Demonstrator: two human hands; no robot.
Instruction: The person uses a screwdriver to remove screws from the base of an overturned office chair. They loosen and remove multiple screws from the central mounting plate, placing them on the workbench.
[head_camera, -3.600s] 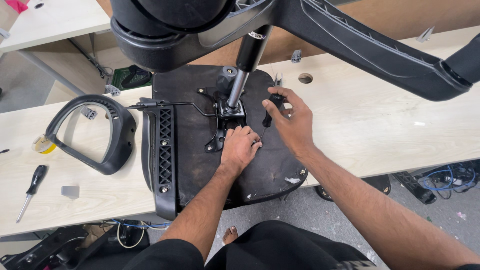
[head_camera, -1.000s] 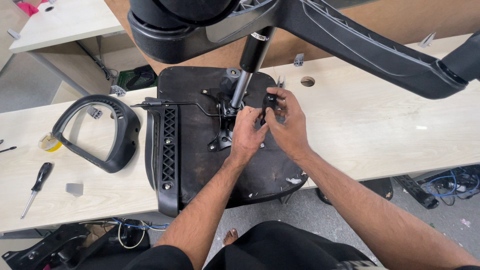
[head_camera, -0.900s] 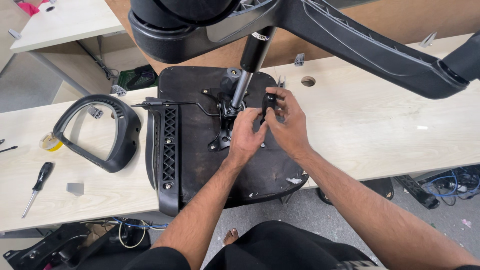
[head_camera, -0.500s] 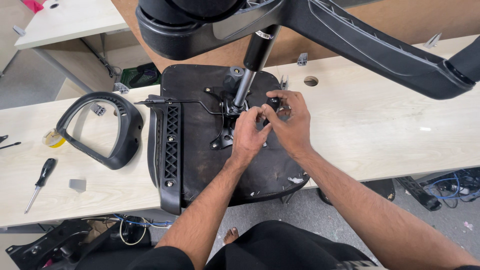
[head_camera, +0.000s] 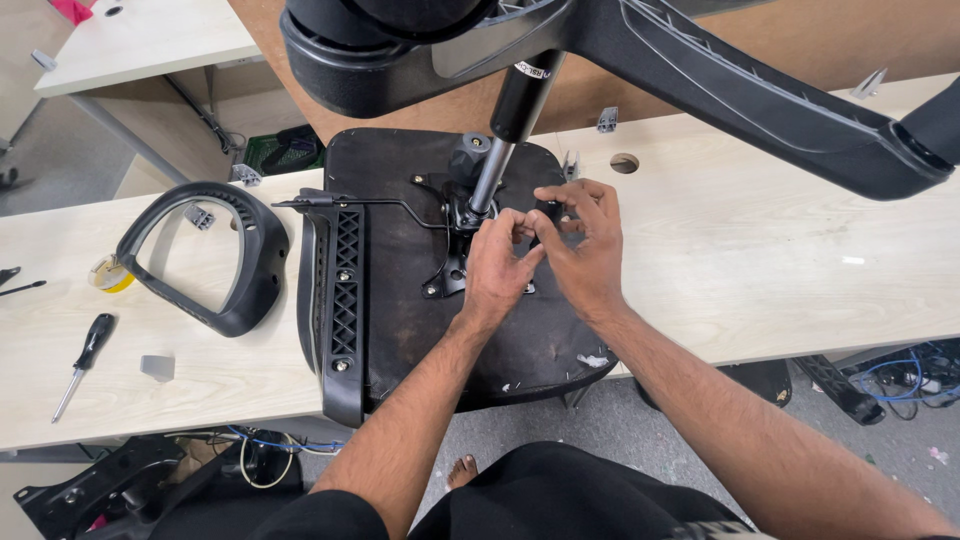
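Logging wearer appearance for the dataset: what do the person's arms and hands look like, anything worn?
Both arms are bare from the elbow down: no sleeves, gloves, watch or rings show on the left hand or the right hand. No cables or markings on either forearm. At the bottom edge, dark black clothing shows over the lap; whether it reaches the upper arms cannot be told.

One label shows: a small white sticker with dark print (head_camera: 531, 74) wrapped on the upper part of the black gas cylinder (head_camera: 524, 95), which rises tilted from the middle of the upturned chair seat (head_camera: 400, 300) lying on the worktop (head_camera: 780, 270); the sticker sits just under the hub of the chair base (head_camera: 420, 50), near the top of the view, well above both hands; no packages, signs or screens can be made out.
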